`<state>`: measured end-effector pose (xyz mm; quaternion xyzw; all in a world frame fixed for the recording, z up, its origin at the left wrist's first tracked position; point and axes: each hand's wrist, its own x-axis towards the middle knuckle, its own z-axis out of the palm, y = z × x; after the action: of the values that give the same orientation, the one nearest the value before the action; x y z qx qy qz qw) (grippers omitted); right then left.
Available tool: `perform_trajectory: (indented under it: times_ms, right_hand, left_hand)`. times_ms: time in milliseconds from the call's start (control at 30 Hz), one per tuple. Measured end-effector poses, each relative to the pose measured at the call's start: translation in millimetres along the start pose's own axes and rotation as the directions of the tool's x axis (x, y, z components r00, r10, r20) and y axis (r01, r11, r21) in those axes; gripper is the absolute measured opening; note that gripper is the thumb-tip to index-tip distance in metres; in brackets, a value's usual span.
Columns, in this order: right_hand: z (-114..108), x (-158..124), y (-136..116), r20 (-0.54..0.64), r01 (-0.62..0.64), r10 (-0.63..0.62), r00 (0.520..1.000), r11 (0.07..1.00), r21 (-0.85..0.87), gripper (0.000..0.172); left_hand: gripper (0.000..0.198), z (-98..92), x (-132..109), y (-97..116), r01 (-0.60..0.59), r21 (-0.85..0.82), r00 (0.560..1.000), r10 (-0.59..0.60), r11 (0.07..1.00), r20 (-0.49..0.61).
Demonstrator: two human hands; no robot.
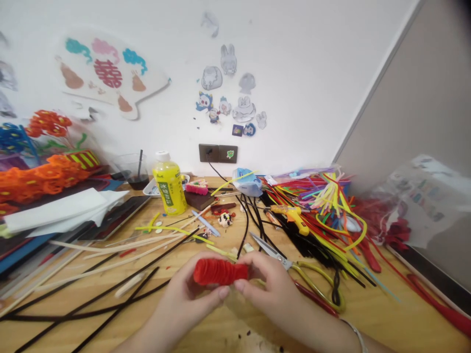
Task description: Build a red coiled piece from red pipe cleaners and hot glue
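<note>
Low over the wooden table [371,311], pinches the red coil [219,272] crosswise, one end clamped in the left hand [187,296], the other in the right hand [270,289].

Bottle [170,184] stands behind the hands, scissors [294,267] lie right of them, glue gun [292,215] lies farther back.

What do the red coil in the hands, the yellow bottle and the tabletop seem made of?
Red coil, pinched by left hand and right hand: fuzzy pipe cleaner, matte, ribbed nap. Yellow bottle: probably clear plastic, glossy, white cap. Tabletop: wood or wood-look laminate, grain lines show.
</note>
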<state>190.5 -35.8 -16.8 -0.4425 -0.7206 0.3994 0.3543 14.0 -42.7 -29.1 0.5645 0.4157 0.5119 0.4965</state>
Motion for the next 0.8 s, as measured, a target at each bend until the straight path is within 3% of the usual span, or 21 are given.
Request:
perform_trajectory:
  times_ms: [133,300,400,567,700,800]
  right_hand:
    - [8,0,2,0.021,-0.027,0.025,0.999,0.994,0.105,0.013]
    - [19,-1,10,0.043,0.022,-0.031,0.999,0.98,0.199,0.019]
    - [18,-3,8,0.043,0.182,-0.187,0.981,0.979,0.088,0.02]
    - [2,-3,1,-0.12,0.382,-0.408,0.905,0.904,-0.19,0.015]
    - [-4,0,-1,-0.085,0.516,-0.545,0.834,0.826,-0.229,0.01]
    - [-4,0,-1,-0.072,0.543,-0.577,0.814,0.799,-0.26,0.007]
  left_hand:
    - [0.025,-0.7,3,-1,0.075,-0.105,0.997,-0.075,0.992,0.008]
    - [0.026,-2.3,5,-1,0.02,-0.153,1.0,-0.019,0.988,0.009]
    - [0.026,-1.9,4,1,0.026,-0.183,0.998,-0.015,0.983,0.062]
    - [0.031,-2.1,2,4,0.045,-0.148,0.985,-0.019,0.988,0.17]
    - [0.033,-3.1,3,-1,0.058,-0.11,0.973,-0.031,0.992,0.23]
    - [0.035,-3.3,2,-5,0.084,-0.095,0.969,-0.059,0.992,0.24]
